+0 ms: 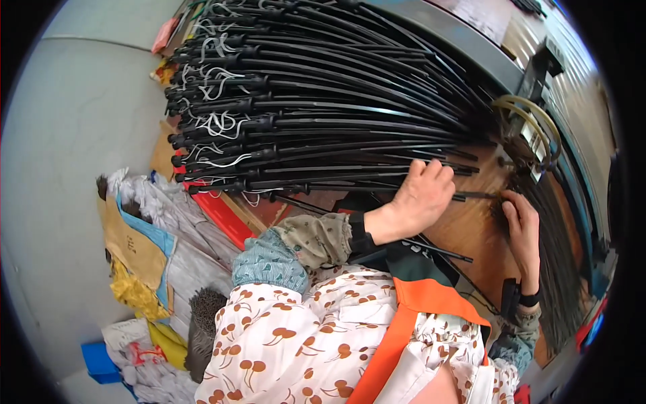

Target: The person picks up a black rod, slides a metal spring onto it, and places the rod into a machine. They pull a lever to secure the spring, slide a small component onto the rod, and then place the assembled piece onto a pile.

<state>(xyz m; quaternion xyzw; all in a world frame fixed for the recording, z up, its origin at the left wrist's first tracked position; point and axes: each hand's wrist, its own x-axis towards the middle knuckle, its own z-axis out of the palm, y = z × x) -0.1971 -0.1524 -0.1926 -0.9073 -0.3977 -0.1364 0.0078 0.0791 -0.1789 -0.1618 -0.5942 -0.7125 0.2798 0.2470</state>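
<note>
A thin dark rod [482,194] lies between a person's two hands, its long axis running nearly level from left to right. The right hand [522,225] pinches its right end between thumb and forefinger. The left hand [417,205] has its fingers curled over the rod's left side, beside a black tube end; whether it grips is hard to tell.

Beneath is a brown wooden desk [464,229]; pale grey floor [87,114] fills the far left.

A big pile of black tubes [350,114], with white cords [219,124] at their left ends, crowds up to the left hand. A machine with tan hoses [553,135] stands just beyond the right hand. More thin rods [555,283] lie bunched to its right. Bags [195,236] and cardboard [131,242] sit at lower left.
</note>
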